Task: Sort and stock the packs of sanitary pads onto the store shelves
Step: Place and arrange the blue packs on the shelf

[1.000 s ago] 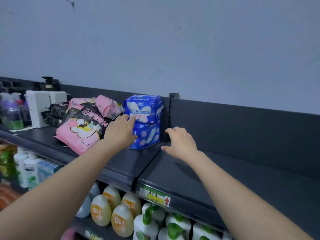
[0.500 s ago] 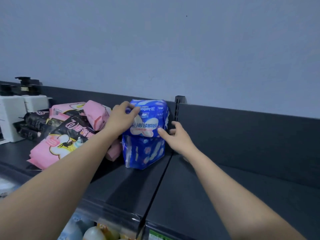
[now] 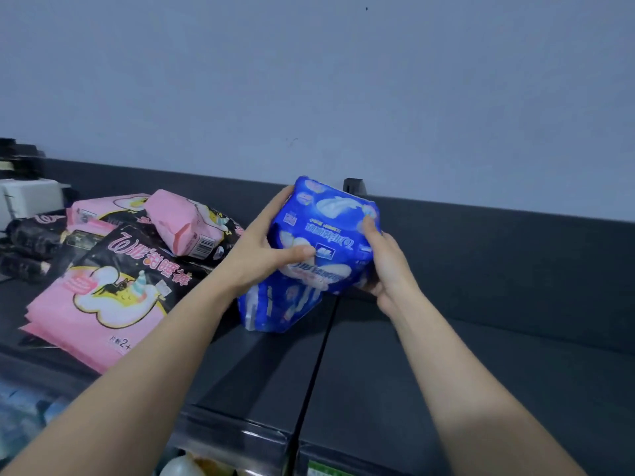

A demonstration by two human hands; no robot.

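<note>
- Above the dark shelf (image 3: 446, 372), at its panel seam: blue pad pack (image 3: 330, 228), tilted, clasped by left hand (image 3: 256, 259) and right hand (image 3: 386, 269), fingers curled round it.
- Just below, second blue pack (image 3: 278, 310).
- Likely mid-sort; next, standing it upright further right on the shelf.

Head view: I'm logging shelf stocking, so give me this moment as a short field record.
left hand: grips upper blue pack, thumb across its front
right hand: grips the same pack's right side
lower blue pack: beneath it, tilted, lower edge on the dark shelf
pink packs: piled at left on the shelf
task state: upper blue pack in hand, not yet placed
</note>
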